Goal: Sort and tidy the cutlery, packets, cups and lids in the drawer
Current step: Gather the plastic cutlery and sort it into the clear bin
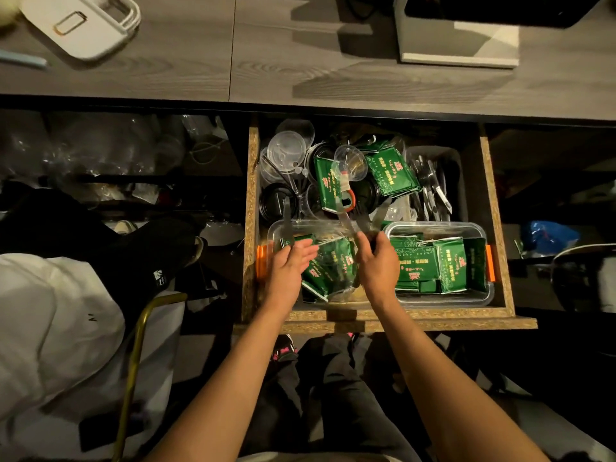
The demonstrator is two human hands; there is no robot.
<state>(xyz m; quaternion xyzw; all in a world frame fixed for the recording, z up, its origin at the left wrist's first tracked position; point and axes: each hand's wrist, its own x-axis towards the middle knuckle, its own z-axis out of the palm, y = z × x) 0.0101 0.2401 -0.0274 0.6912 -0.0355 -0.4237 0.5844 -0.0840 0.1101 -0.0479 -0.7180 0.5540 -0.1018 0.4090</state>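
A: In the open drawer [498, 228], a fan of clear plastic cutlery [363, 216] is gripped in the right hand [376, 261], above the gap between two clear tubs. A single clear plastic knife [287, 218] appears to be held by the left hand [290, 266]; its fingers are largely extended, so how the piece is held cannot be told.

B: Where are the remaining items located?

A: Green packets [420, 265] are seen in the right tub [480, 228] and in the left tub [276, 228]; more packets lie loose at the back among clear cups [350, 161], clear lids [286, 151] and black lids [276, 203]. Further cutlery is stored in the grey bin [456, 168] at the back right.

B: What failure is to be expected?

A: A piece may be dropped into the packets, since several slippery handles are clamped together. The tilted cup may be toppled if it is brushed by the raised tips.
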